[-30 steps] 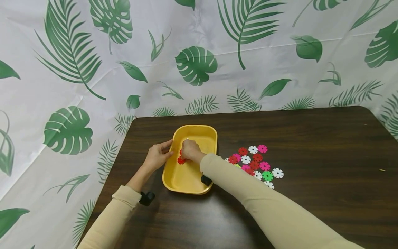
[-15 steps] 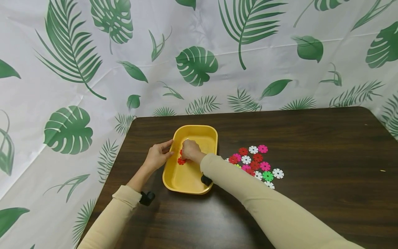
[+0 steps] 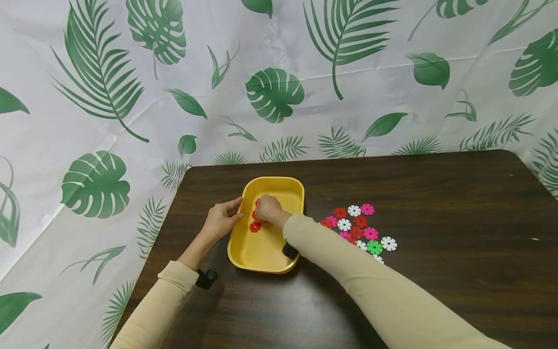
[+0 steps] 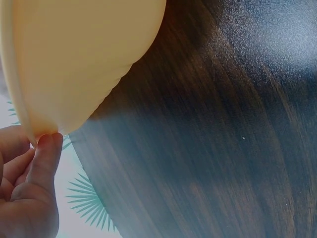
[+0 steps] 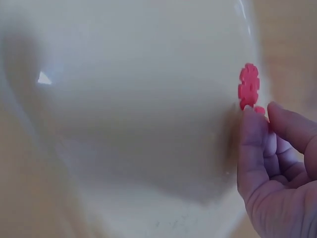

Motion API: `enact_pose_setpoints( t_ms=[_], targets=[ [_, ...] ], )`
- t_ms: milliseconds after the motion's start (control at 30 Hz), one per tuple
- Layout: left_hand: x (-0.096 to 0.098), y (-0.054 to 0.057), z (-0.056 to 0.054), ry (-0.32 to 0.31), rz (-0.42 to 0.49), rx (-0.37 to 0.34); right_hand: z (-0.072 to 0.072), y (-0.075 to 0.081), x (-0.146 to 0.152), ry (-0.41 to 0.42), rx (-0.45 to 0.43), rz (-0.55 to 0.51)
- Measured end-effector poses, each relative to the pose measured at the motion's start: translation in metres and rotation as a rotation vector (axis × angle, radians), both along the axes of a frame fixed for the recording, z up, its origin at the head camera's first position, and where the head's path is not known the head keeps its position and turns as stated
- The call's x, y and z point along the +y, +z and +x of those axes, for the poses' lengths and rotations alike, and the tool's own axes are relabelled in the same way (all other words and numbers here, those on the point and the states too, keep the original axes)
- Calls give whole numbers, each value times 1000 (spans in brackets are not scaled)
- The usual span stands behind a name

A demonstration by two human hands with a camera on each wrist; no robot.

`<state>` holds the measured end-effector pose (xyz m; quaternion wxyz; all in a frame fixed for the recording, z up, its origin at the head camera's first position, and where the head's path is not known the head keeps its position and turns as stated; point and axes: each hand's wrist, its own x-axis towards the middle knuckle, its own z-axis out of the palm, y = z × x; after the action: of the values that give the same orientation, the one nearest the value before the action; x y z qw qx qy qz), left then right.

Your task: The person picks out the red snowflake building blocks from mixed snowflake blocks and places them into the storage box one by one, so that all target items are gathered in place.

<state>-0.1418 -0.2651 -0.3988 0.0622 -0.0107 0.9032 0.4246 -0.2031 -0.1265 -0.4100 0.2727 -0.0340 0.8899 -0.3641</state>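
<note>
My left hand holds the left rim of a yellow plastic tray, its thumb outside the wall in the left wrist view. Inside the tray, my right hand is bent down near the left wall. Red notched plastic discs lie along that side, including a near red disc. In the right wrist view, the index fingertip overlaps the lower end of an upper red disc. A second red disc shows partly between index finger and thumb, which pinch close around it; the rest of it is hidden.
Right of the tray, a loose spread of notched discs in red, pink, white and green, such as a green disc, lies on the dark wooden table. My right sleeve covers part of them. Behind hangs a leaf-print cloth.
The right hand has shifted slightly right and toward me, and more red disc shows beside its fingers at the left wall. The left hand keeps its place on the rim.
</note>
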Motion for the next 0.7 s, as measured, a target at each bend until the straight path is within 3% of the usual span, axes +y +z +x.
enact_pose_setpoints(
  t_ms=[167,400,700],
  targets=[
    [0,-1,-1,0,0,0,-2,6,4,20,18,-34],
    [0,-1,-1,-5,-4,3,0,28,17,-12,-31,-245],
    [2,0,0,-1,-5,-14,-4,58,57,32,-88,-451]
  ],
)
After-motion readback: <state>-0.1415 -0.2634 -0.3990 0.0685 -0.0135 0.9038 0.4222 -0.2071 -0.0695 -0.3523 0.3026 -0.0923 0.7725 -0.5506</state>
